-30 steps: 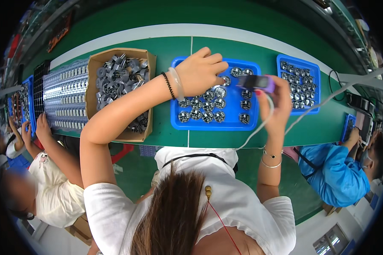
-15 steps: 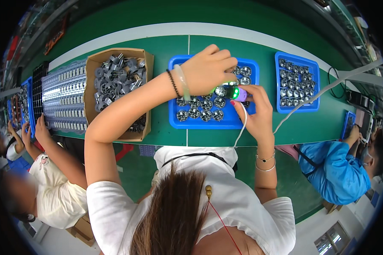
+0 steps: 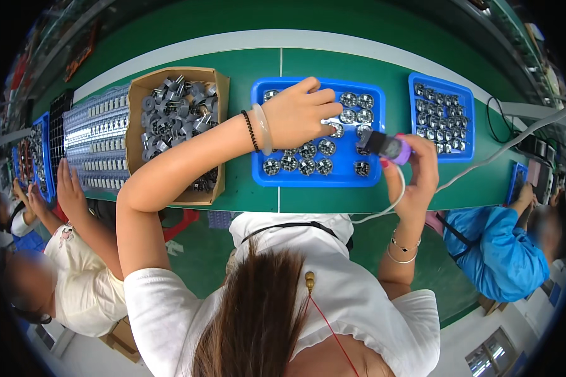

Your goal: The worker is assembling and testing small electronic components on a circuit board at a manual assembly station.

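Observation:
In the middle of the bench is a blue tray (image 3: pixel 352 179) holding rows of small round silver-and-black parts (image 3: pixel 306 166). My left hand (image 3: pixel 299 116) reaches over it, fingers curled, with its fingertips closed on one round silver part (image 3: pixel 336 130). At the tray's right edge my right hand (image 3: pixel 418 173) grips a small purple-and-black corded device (image 3: pixel 383 146), its black end pointing left over the tray. A white cable (image 3: pixel 399 196) hangs from the device past my palm.
A cardboard box (image 3: pixel 223 125) of loose grey pronged parts stands left, beside clear plastic trays (image 3: pixel 97 138) of white pieces. Another blue tray (image 3: pixel 471 125) of round parts lies right, with a thick grey cable (image 3: pixel 484 164) near it. People sit working on both sides.
My right hand has drawn the device right, away from my left hand, and its green light no longer shows. My left hand has shifted slightly left and down with the round part.

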Tool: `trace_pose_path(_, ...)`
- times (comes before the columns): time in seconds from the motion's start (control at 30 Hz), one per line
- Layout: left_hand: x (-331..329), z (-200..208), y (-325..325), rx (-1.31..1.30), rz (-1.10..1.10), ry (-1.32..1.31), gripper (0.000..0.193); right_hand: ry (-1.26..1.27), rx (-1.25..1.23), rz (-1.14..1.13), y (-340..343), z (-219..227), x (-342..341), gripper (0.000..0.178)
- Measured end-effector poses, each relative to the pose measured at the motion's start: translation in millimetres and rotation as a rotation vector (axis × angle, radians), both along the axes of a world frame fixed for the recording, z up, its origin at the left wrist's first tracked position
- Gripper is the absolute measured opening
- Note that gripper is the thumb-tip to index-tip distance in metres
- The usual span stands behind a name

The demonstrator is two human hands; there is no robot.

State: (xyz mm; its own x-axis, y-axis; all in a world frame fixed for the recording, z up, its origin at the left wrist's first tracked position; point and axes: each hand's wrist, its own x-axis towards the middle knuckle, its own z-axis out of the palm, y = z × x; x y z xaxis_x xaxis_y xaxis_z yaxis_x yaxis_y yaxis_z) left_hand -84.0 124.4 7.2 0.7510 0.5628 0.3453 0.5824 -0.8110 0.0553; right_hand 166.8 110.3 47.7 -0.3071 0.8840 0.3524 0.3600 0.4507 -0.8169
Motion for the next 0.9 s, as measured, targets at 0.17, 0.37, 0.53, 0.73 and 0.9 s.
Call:
trace_pose_path(0.17,18,-7,-4,0.022,0.028,-0.064,0.03,-0.15,-0.109,0.212,-9,-15,-6,0.035)
trace_pose_path(0.37,11,12,-4,-0.019,0.052,-0.053,0.028,-0.127,-0.141,0.191,-11,-25,-14,0.035)
trace_pose_path(0.53,5,14,-20,-0.13,-0.03,-0.013,0.026,-0.099,-0.16,0.175,-12,-26,-10,0.035)
trace_pose_path(0.73,10,3,-22,-0.084,-0.01,-0.013,0.023,-0.128,-0.126,0.115,-12,-17,2,0.032)
trace_pose_path(0.9,16,1,-18,-0.084,-0.026,0.002,0.026,-0.13,-0.049,0.128,-16,3,18,0.036)
